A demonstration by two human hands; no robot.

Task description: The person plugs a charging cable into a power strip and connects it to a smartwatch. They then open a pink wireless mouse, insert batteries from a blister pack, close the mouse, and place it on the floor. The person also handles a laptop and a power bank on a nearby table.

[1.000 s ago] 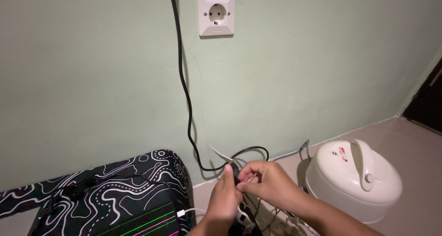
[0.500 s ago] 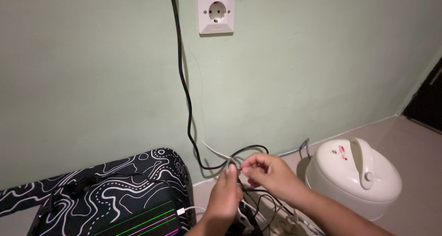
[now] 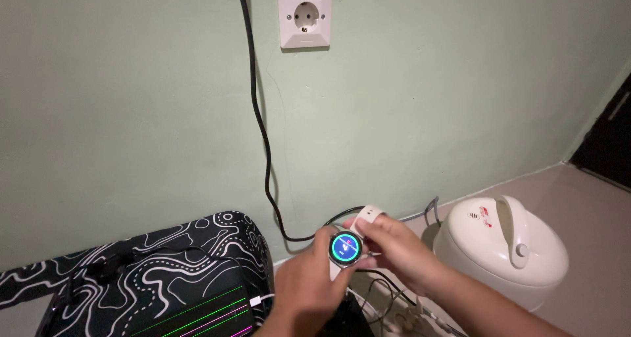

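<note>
**Both hands close on a lit smartwatch below the wall socket**

Left hand (image 3: 305,291) cups the smartwatch (image 3: 346,246) from beneath, its fingers curled up against the case and pale strap. The right hand (image 3: 394,248) comes in from the other side, thumb and fingertips pinched on the strap and the edge of the case, so the watch sits clamped between the two hands. Its round face glows blue and green and is turned up toward the camera; the strap end (image 3: 369,213) sticks out above the right fingers.

The watch is held straight below the white square wall socket (image 3: 303,15), well apart from it. A black cable (image 3: 259,113) hangs down the pale green wall just left of the socket. Low and right of the socket stands a cream rice cooker (image 3: 503,251) with a small red-marked sticker (image 3: 474,214) on its lid. Low and left lies a black bag with white wavy lines (image 3: 164,264).
</note>
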